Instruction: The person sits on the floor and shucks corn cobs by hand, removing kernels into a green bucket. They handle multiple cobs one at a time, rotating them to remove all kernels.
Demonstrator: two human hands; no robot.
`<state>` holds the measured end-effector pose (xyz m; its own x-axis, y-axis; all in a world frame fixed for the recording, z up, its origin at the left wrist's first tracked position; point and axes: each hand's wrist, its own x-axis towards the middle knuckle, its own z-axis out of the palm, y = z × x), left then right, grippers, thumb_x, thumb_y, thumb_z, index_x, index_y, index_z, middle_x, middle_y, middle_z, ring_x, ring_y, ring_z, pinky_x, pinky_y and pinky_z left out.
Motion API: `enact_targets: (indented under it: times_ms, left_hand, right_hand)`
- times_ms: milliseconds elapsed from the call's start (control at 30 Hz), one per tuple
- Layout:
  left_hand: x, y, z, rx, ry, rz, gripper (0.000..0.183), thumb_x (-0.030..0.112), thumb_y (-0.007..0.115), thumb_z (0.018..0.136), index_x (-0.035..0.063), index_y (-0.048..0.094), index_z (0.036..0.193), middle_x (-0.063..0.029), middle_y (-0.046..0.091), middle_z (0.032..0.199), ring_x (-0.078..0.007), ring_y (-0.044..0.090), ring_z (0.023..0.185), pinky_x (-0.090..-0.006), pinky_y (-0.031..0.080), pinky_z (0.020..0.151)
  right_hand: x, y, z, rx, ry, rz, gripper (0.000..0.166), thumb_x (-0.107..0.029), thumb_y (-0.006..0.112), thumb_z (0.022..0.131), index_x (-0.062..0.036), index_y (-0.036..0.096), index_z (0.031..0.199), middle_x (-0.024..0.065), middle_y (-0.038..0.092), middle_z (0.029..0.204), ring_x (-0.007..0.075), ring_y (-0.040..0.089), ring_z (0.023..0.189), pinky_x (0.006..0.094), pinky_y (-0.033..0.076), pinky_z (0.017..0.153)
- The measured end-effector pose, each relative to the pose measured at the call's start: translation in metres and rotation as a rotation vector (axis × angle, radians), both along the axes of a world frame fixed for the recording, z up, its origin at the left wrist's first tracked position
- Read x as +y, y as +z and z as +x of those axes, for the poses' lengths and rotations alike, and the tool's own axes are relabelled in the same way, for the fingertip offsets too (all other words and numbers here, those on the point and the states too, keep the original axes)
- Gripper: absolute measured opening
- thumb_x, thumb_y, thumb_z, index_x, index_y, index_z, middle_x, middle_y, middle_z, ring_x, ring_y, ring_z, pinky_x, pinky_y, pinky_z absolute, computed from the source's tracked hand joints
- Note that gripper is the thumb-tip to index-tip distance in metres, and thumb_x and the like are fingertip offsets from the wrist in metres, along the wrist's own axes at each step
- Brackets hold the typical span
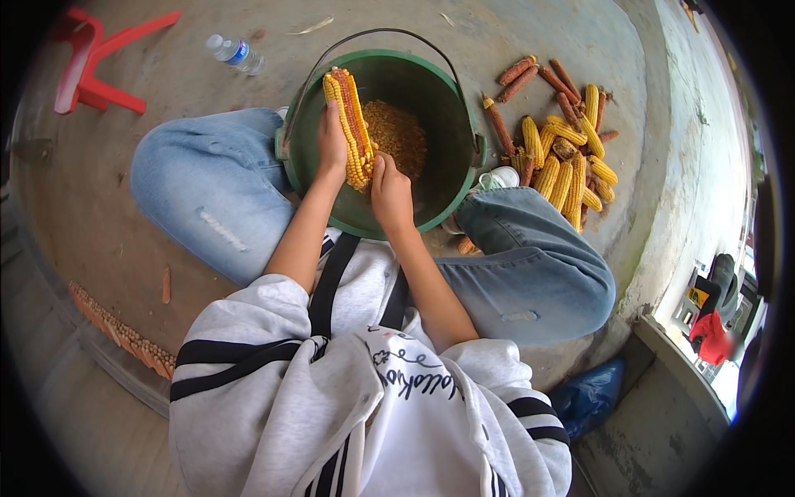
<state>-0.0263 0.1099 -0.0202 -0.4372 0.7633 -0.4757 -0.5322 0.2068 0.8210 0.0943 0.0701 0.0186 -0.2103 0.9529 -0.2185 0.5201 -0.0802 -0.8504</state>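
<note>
A yellow ear of corn (342,122) is tilted over a green bucket (302,180), with a bare reddish strip of cob running along its length. My left hand (333,141) holds it from the left side, the thumb lying along the kernels. At the ear's lower end, my right hand (392,194) presses its thumb and bent fingers against the kernels; its fingertips are partly hidden. Loose kernels (397,136) cover part of the bucket's bottom. The bucket stands between my bent legs, its wire handle (388,30) leaning toward the far side.
Right of the bucket lies a pile of corn ears (562,180), with stripped cobs (517,77) beyond. A plastic bottle (239,54) lies far left near a red plastic stool (93,74). A wall (674,161) runs along the right, with a blue plastic bag (589,397) lower down.
</note>
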Motion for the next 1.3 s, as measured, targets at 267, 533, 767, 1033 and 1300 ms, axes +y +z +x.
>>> enact_targets:
  times_ms: [267, 533, 767, 1033, 1300]
  left_hand:
    - [-0.001, 0.004, 0.005, 0.015, -0.029, 0.009, 0.039, 0.041, 0.036, 0.092, 0.0050, 0.044, 0.104, -0.0095, 0.055, 0.072, -0.0155, 0.055, 0.055, -0.0275, 0.046, 0.051]
    - [0.000, -0.004, 0.004, 0.083, -0.023, 0.027, 0.042, 0.040, 0.036, 0.093, 0.0033, 0.043, 0.111, -0.0072, 0.053, 0.084, -0.0129, 0.053, 0.066, -0.0260, 0.045, 0.059]
    - [0.001, -0.005, 0.005, 0.152, 0.006, 0.059, 0.040, 0.039, 0.036, 0.093, 0.0037, 0.043, 0.111, -0.0073, 0.052, 0.083, -0.0130, 0.054, 0.066, -0.0267, 0.045, 0.059]
    - [-0.001, 0.007, 0.003, -0.034, -0.017, 0.015, 0.036, 0.039, 0.036, 0.092, 0.0057, 0.042, 0.104, -0.0088, 0.053, 0.073, -0.0161, 0.055, 0.056, -0.0290, 0.047, 0.047]
    - [-0.001, 0.000, 0.006, -0.006, -0.017, 0.025, 0.036, 0.039, 0.037, 0.092, 0.0056, 0.043, 0.106, -0.0078, 0.053, 0.075, -0.0144, 0.055, 0.057, -0.0265, 0.046, 0.052]
  right_hand:
    - [0.000, 0.001, -0.006, 0.348, -0.044, -0.461, 0.048, -0.038, 0.035, 0.093, -0.0035, 0.038, 0.126, 0.0119, 0.059, 0.074, 0.0180, 0.057, 0.050, 0.0295, 0.046, 0.049]
    - [0.004, 0.005, -0.005, 0.244, 0.045, -0.389, 0.041, -0.029, 0.031, 0.095, -0.0006, 0.039, 0.124, 0.0193, 0.059, 0.067, 0.0249, 0.059, 0.048, 0.0360, 0.048, 0.050]
    - [0.002, -0.010, -0.004, -0.005, 0.081, 0.001, 0.034, -0.023, 0.034, 0.094, -0.0004, 0.045, 0.116, 0.0283, 0.058, 0.075, 0.0379, 0.060, 0.066, 0.0417, 0.048, 0.061]
    - [0.010, -0.010, 0.002, 0.525, -0.306, -0.612, 0.035, -0.030, 0.032, 0.095, -0.0067, 0.049, 0.115, 0.0150, 0.058, 0.103, 0.0255, 0.058, 0.088, 0.0334, 0.046, 0.070]
    - [0.005, -0.014, -0.008, 0.399, -0.126, -0.652, 0.050, -0.047, 0.037, 0.090, -0.0001, 0.052, 0.099, 0.0106, 0.056, 0.066, 0.0144, 0.055, 0.049, 0.0278, 0.045, 0.049]
